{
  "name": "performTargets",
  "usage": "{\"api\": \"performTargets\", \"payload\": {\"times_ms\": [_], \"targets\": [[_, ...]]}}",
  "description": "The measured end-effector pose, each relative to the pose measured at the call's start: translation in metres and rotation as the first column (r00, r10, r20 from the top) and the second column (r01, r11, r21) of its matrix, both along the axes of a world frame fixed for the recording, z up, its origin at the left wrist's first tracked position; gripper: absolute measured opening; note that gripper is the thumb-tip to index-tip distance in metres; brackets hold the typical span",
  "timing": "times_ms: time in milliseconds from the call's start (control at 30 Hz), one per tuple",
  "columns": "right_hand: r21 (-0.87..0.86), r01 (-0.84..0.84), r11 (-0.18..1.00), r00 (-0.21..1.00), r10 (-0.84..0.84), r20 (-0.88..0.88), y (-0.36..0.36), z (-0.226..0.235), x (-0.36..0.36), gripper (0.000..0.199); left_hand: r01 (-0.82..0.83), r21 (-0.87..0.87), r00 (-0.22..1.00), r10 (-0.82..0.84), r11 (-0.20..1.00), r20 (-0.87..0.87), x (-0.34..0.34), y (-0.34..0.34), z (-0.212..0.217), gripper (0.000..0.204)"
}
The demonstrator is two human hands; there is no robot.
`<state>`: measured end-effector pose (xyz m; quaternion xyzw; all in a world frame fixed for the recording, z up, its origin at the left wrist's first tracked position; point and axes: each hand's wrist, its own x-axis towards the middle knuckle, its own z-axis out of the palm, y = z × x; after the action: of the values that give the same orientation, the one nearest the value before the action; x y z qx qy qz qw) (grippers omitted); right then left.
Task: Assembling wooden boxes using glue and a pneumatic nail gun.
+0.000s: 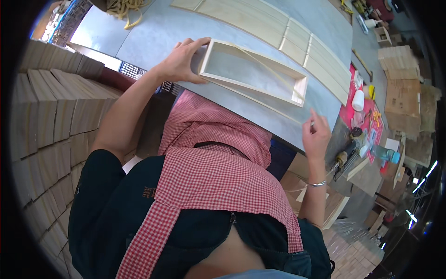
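A shallow, rectangular pale wooden frame (254,86) rests on the grey tabletop, with its long side running from left to right. My left hand (182,61) is closed on its left end, fingers at the far corner and thumb at the near one. A thin, pale yellow rubber band (265,66) stretches slantwise over the frame, and another strand runs along its near side. Both strands lead toward my right hand (317,135), just beyond the frame's right end. That hand's fingers are curled in a pinch; the band's end in them is blurred.
Flat wooden panels (260,23) lie along the far side of the table. More yellow bands (126,10) are heaped at the far left. Stacked wooden pieces (58,107) rise on my left. A white bottle (358,100), tools and a cardboard box (403,104) stand at right.
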<state>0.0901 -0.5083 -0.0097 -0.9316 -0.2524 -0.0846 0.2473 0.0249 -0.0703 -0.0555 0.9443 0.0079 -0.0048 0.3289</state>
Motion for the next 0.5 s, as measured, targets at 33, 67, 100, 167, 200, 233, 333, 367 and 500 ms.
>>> {"api": "performTargets", "payload": {"times_ms": [33,67,100,167,200,233,333,367,500], "targets": [[-0.033,0.024,0.999,0.994,-0.028,-0.103,-0.003,0.01,0.011,0.038,0.012,0.0,1.0,-0.012,1.0,0.005,0.002,-0.001,-0.001,0.109],[-0.066,0.039,0.997,0.977,-0.051,-0.205,-0.004,0.013,0.024,0.051,0.016,0.001,1.0,-0.016,1.0,0.01,0.003,-0.001,-0.002,0.11],[-0.064,0.053,0.997,0.976,-0.065,-0.206,-0.007,0.009,0.037,0.051,0.031,0.003,0.999,-0.031,1.0,0.009,0.006,-0.002,-0.002,0.11],[-0.031,-0.066,0.997,0.975,0.058,-0.216,-0.009,-0.012,0.071,0.058,0.056,-0.005,0.998,-0.056,0.998,0.012,0.011,-0.002,-0.002,0.11],[-0.013,-0.135,0.991,0.967,0.128,-0.222,-0.008,-0.021,0.084,0.062,0.058,-0.009,0.998,-0.058,0.998,0.009,0.011,-0.003,-0.003,0.11],[0.006,-0.203,0.979,0.953,0.199,-0.227,-0.01,-0.028,0.089,0.066,0.061,-0.013,0.998,-0.061,0.998,0.007,0.01,-0.003,-0.003,0.11],[-0.049,-0.316,0.948,0.869,0.268,-0.417,0.004,-0.043,0.082,0.076,-0.002,0.009,0.998,0.002,1.0,-0.056,0.002,-0.002,-0.003,0.109],[0.076,-0.279,0.957,0.911,0.289,-0.294,0.004,-0.049,0.072,0.077,0.053,0.097,0.997,-0.058,0.994,0.057,0.004,-0.004,-0.009,0.099],[0.204,-0.244,0.948,0.953,0.273,-0.13,0.003,-0.058,0.055,0.079,0.012,-0.134,0.999,-0.007,0.991,0.033,-0.004,-0.003,0.001,0.074]]}}
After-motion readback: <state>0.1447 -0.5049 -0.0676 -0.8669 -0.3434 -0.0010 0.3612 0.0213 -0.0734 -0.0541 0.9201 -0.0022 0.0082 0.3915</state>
